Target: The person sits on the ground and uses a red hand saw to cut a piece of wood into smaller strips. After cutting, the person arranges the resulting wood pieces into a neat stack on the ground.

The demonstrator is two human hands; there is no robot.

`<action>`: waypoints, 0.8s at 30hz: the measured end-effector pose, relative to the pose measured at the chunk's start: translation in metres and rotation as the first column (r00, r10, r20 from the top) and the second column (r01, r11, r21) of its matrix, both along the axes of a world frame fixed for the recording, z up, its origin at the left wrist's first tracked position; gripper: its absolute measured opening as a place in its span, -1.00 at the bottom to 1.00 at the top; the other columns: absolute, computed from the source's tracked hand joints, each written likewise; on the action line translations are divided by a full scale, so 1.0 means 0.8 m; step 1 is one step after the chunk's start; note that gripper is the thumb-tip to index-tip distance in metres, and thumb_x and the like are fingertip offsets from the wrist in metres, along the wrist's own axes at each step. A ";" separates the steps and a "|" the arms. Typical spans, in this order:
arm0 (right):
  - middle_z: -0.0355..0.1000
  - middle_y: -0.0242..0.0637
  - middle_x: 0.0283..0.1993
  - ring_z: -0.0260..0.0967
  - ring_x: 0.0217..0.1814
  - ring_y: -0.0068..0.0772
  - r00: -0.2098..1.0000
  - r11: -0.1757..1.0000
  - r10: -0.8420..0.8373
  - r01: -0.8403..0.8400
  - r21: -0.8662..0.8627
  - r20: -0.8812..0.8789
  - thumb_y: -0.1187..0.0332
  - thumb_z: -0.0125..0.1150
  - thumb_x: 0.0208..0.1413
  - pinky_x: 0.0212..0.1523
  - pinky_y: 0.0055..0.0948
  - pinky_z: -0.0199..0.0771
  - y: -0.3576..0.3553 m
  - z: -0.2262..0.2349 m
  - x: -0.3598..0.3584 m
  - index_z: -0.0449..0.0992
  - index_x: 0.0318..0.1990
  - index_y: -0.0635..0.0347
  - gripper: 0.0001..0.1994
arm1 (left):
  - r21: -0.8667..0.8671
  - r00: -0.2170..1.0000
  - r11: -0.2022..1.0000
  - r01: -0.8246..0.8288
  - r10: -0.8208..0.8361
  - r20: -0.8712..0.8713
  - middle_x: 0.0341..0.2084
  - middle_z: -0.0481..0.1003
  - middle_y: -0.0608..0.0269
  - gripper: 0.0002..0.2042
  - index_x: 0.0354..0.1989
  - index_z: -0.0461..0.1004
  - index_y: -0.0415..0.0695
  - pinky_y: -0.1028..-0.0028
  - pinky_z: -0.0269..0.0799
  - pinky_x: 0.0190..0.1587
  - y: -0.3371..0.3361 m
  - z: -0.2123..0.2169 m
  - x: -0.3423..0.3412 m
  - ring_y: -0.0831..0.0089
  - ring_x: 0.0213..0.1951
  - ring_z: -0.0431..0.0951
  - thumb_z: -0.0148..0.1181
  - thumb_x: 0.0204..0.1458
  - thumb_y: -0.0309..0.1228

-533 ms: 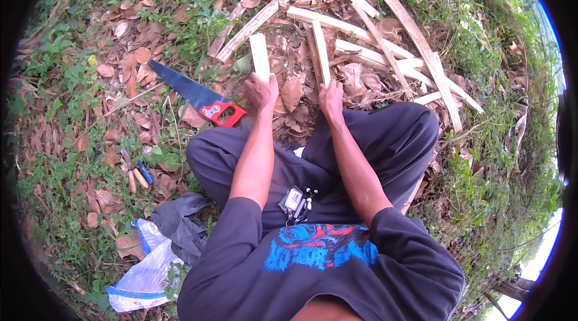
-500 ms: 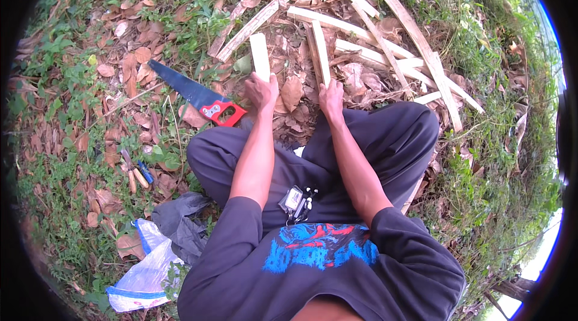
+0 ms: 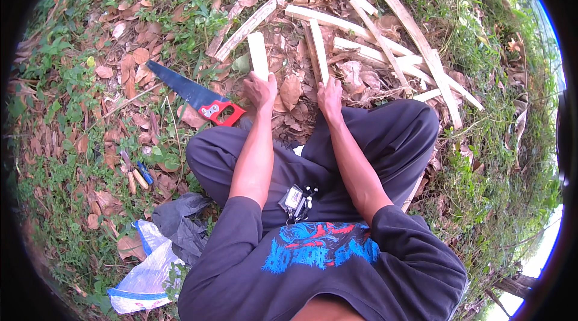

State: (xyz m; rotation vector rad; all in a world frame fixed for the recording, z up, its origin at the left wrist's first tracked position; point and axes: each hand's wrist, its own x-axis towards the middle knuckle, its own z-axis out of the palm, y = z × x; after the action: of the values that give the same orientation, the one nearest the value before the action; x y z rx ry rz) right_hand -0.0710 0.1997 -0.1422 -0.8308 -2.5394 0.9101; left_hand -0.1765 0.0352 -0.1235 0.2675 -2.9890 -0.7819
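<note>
My left hand is closed round the near end of a short pale wooden strip, which points away from me. To its right, my right hand grips a second pale wooden strip with a darker brown side. The two pieces are apart, with dry leaves between them. Left of my left hand lies a handsaw with a blue blade and a red handle, its handle close to my knee. Both hands rest low in front of my crossed legs.
Several long wooden strips lie crossed at the far right, and another long strip lies beyond my left hand. Small hand tools sit on the grass at left. A dark cloth and a clear plastic bag lie nearer me.
Almost nothing differs. Both hands keep their hold on the strips, and the whole view has shifted very slightly.
</note>
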 end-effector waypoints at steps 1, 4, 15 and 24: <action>0.29 0.19 -0.15 0.29 -0.12 0.22 1.000 1.000 0.002 -0.002 0.008 -0.005 0.36 0.14 0.14 -0.09 0.04 0.31 0.001 -0.001 0.001 0.33 -0.04 0.39 -0.68 | 0.012 1.000 1.000 0.007 -0.007 0.005 -0.24 0.36 -0.13 -0.43 -0.03 0.33 -0.26 0.09 0.29 -0.06 0.002 0.001 0.001 0.01 -0.15 0.42 0.21 -0.07 -0.04; 0.29 0.18 -0.14 0.29 -0.10 0.22 0.999 0.999 0.028 -0.027 0.033 -0.038 0.37 0.14 0.14 -0.07 0.03 0.32 0.002 -0.004 0.001 0.33 0.00 0.40 -0.66 | -0.014 1.000 1.000 -0.016 0.016 -0.004 -0.24 0.36 -0.14 -0.43 -0.03 0.33 -0.26 0.07 0.27 -0.04 0.001 -0.002 -0.002 0.00 -0.15 0.42 0.19 -0.07 -0.03; 0.30 0.18 -0.12 0.31 -0.09 0.20 0.999 0.999 0.046 -0.046 0.020 -0.016 0.41 0.15 0.12 -0.06 0.00 0.33 -0.004 0.010 0.007 0.29 0.06 0.45 -0.60 | -0.005 1.000 1.000 -0.012 0.012 0.005 -0.21 0.37 -0.14 -0.40 0.00 0.35 -0.29 0.09 0.28 -0.02 -0.002 -0.009 -0.004 0.00 -0.12 0.42 0.20 -0.06 -0.03; 0.29 0.18 -0.08 0.30 -0.06 0.21 0.999 0.999 0.033 -0.033 0.040 0.002 0.40 0.16 0.08 -0.02 0.00 0.34 -0.006 0.007 0.006 0.28 0.03 0.41 -0.60 | 0.018 1.000 1.000 -0.018 0.018 0.025 -0.22 0.37 -0.16 -0.41 0.00 0.34 -0.28 0.10 0.32 -0.06 0.001 0.000 -0.002 -0.01 -0.12 0.43 0.22 -0.07 -0.04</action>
State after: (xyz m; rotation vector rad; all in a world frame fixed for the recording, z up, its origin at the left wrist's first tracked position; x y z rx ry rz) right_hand -0.0664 0.1951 -0.1368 -0.7801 -2.5713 0.8662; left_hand -0.1777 0.0359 -0.1232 0.3068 -2.9992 -0.8104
